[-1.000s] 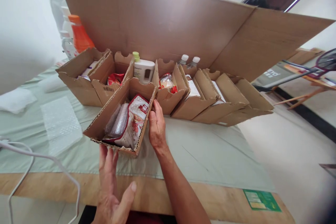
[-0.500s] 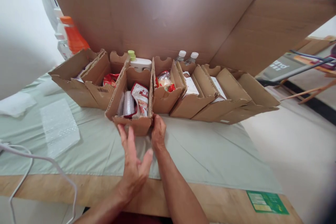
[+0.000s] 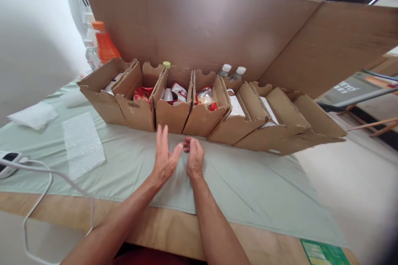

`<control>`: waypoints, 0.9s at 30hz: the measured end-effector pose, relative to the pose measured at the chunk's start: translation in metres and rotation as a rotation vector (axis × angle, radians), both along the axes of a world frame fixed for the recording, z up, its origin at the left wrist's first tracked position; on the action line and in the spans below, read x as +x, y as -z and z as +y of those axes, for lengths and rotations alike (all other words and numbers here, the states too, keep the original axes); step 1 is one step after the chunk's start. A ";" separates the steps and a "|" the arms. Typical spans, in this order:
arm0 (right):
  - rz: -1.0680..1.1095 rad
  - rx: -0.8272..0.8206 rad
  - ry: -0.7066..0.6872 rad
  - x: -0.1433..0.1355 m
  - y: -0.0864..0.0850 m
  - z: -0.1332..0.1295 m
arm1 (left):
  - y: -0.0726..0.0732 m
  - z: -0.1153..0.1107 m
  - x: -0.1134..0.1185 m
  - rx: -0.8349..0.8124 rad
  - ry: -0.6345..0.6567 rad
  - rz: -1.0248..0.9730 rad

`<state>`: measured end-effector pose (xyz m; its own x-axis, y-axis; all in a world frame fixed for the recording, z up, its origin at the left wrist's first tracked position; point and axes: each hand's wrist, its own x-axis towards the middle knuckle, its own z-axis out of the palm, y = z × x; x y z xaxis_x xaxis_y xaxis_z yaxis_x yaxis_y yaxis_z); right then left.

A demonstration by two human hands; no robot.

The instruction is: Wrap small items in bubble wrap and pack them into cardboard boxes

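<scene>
A cardboard bin (image 3: 173,116) holding a red-and-white packet (image 3: 179,92) and a silvery wrapped item stands in the row, in line with its neighbours. My left hand (image 3: 164,155) is just in front of it, fingers stretched out and thumb apart, holding nothing. My right hand (image 3: 195,158) is beside it over the green cloth (image 3: 224,178), its fingers loosely bent and nothing visible in them. To the right, another bin (image 3: 203,121) has a clear-and-red food packet (image 3: 205,97); to the left, a bin (image 3: 135,112) contains a red packet (image 3: 143,93).
More cardboard bins stretch right, some with white boxes (image 3: 235,104). Behind rises a tall cardboard panel (image 3: 202,20), with an orange bottle (image 3: 105,45) and white-capped bottles (image 3: 239,73) before it. Bubble wrap (image 3: 83,145), a white cable (image 3: 46,198) and a green card (image 3: 325,253) lie around.
The bin with the red-and-white packet has moved back into the row, level with the others. Both hands have come off it. The view has shifted slightly.
</scene>
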<state>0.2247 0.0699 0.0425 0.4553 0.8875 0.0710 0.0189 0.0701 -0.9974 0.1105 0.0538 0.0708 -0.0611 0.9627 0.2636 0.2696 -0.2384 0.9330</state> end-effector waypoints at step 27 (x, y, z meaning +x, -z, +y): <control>-1.061 0.331 -0.488 -0.017 -0.144 -0.110 | 0.020 -0.119 -0.174 -0.073 -0.360 -0.105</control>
